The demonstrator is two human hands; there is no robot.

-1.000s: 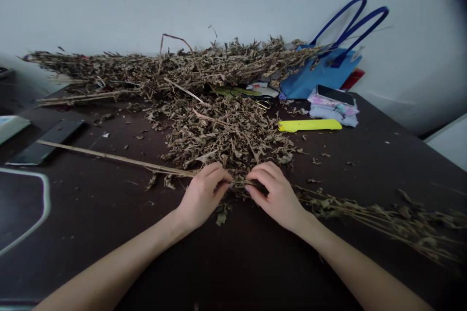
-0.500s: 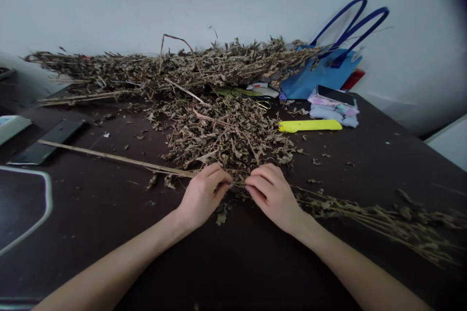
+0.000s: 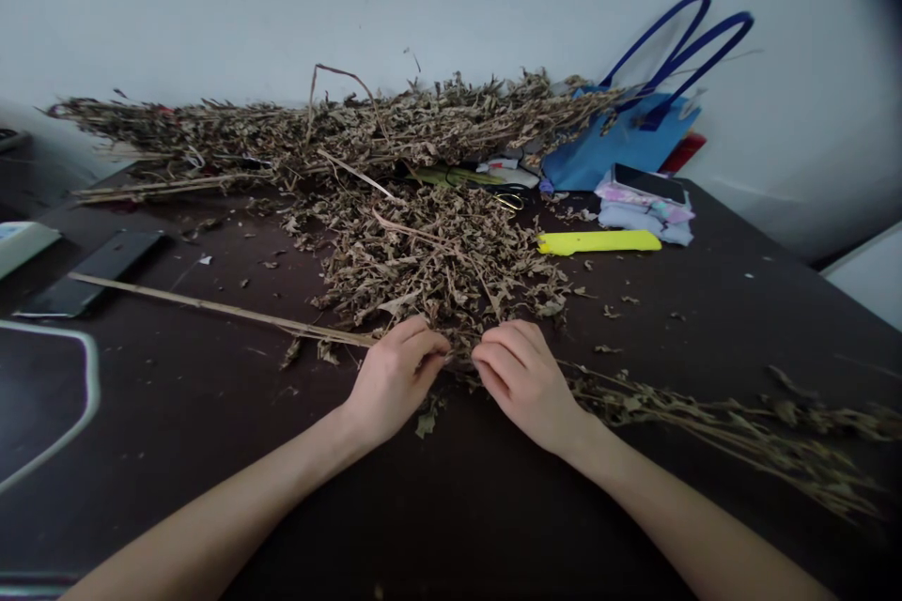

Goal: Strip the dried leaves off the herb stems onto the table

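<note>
A long dried plant stalk (image 3: pixel 232 309) runs from the left into my left hand (image 3: pixel 400 376), whose fingers are closed round it. My right hand (image 3: pixel 525 380) is closed close beside it, its fingertips pinching the same plant where leafy bits hang. The leafy end of the dried stems (image 3: pixel 705 423) spreads out to the right beyond my right hand. Just past both hands lies a heap of loose dried leaves (image 3: pixel 429 254). A small crumpled leaf (image 3: pixel 427 418) hangs below, by my left fingers. What exactly sits between the fingertips is partly hidden.
A large bundle of dried plants (image 3: pixel 338 133) lies along the wall. Behind right are a blue bag (image 3: pixel 598 155), a yellow object (image 3: pixel 598 242), scissors (image 3: pixel 510 201) and a phone (image 3: pixel 648 183) on a tissue pack. A dark flat device (image 3: pixel 95 274) lies left on the dark table (image 3: pixel 395 516).
My fingertips have shifted very slightly, with the right hand a touch lower and the hands a little farther apart. The stalk has slid slightly left; the leafy end at right has dipped.
</note>
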